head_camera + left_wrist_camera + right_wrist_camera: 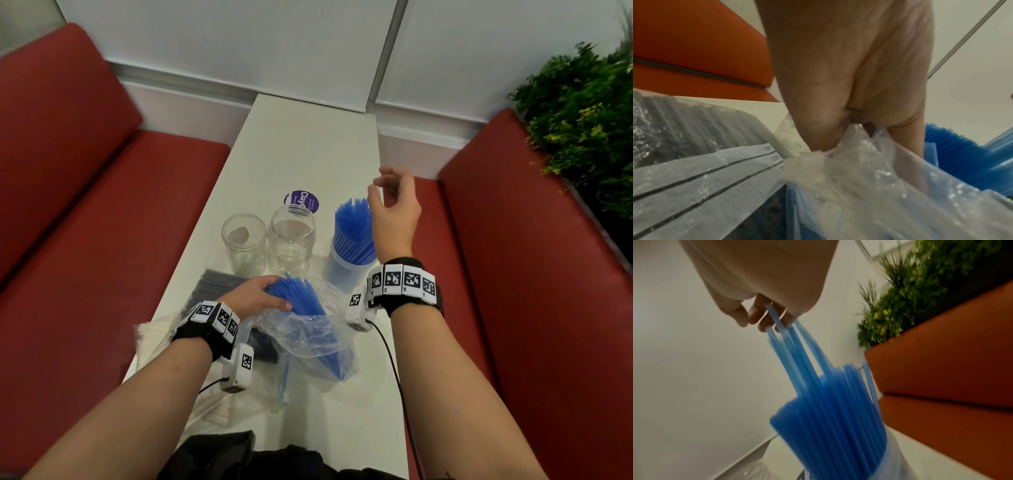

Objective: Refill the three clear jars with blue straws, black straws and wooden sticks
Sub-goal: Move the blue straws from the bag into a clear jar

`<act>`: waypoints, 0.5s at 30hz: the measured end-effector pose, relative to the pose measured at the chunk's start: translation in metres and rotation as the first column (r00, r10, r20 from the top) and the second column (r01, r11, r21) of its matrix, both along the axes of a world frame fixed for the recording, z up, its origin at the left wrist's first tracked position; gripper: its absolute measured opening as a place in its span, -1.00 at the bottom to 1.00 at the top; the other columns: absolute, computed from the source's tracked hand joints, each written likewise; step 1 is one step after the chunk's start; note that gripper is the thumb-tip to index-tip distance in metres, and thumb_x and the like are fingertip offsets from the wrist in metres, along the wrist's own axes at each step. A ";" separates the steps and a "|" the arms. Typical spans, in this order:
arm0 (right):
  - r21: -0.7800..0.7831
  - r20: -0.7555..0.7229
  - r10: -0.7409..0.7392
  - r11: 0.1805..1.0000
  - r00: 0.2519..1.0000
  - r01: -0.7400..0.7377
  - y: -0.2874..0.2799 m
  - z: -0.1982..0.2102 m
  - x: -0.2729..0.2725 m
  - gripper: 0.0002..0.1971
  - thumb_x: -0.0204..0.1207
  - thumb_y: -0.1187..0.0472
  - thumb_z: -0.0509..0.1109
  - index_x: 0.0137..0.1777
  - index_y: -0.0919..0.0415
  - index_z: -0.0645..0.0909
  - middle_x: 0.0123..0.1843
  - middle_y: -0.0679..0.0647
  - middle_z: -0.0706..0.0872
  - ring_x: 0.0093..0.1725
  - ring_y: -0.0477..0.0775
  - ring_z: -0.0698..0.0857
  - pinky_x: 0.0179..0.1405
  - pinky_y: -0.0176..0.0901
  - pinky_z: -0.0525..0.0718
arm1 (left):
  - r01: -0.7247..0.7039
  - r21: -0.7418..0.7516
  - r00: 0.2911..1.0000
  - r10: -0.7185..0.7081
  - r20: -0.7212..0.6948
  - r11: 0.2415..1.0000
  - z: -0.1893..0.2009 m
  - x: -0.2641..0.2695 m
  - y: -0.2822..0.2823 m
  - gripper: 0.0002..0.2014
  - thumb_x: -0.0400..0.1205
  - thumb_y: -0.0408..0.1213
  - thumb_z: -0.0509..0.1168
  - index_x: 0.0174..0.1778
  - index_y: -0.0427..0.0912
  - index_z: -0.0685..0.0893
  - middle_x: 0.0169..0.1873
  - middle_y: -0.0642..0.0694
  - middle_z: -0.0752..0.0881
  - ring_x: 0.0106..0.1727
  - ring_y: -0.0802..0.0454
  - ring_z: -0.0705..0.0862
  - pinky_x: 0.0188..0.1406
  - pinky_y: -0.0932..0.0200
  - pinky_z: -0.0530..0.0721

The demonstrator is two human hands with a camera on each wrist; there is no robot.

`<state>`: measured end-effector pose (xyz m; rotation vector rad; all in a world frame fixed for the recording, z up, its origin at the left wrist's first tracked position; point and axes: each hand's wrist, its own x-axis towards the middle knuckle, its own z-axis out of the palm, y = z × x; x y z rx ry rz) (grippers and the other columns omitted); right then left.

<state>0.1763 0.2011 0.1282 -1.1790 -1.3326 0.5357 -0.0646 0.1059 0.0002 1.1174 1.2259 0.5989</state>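
- My right hand (394,209) is up over the jar of blue straws (352,236), fingers curled; the right wrist view shows the fingertips (764,319) loosely pinching the tops of a few raised straws, their lower ends already in the jar.
- My left hand (260,296) grips the rest of the blue straws at the mouth of the clear bag (308,332), just in front of that jar.
- Risk: the raised straws fan apart, so if I let go unevenly 1 or 2 may tip over the rim onto the counter (301,147).
- Risk: the jar looks packed and top-heavy, and it stands near the counter's right edge; a sideways tug from my right hand could topple it toward the red seat (534,240).
- Risk: the bag is slack and slippery, so pulling the next bunch could drag the whole bag and spill straws.
- The 2 empty jars (267,240) stand left of the blue jar; a sweeping forearm could knock them.
- The black straws (694,116) lie bagged left of the blue bag, partly under my left wrist.
- Hard to make out: the head view hides the right fingertips' contact, and the right wrist view is blurred.
- I cannot identify the wooden sticks; pale wrapping at the counter's near left is too unclear.
- Something small lies in the leftmost jar; I cannot tell what.
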 end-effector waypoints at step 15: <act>-0.418 0.818 0.298 0.895 0.492 0.153 0.004 -0.047 -0.008 -0.27 0.78 -0.28 -0.06 0.79 0.17 0.06 0.82 0.22 0.03 0.80 0.28 -0.18 0.74 0.31 -0.27 | 0.004 0.009 1.000 -0.004 0.003 1.000 -0.003 0.003 0.000 -0.54 0.42 -0.34 0.61 0.26 -0.20 0.75 0.11 -0.18 0.84 0.22 -0.18 0.79 0.47 -0.27 0.57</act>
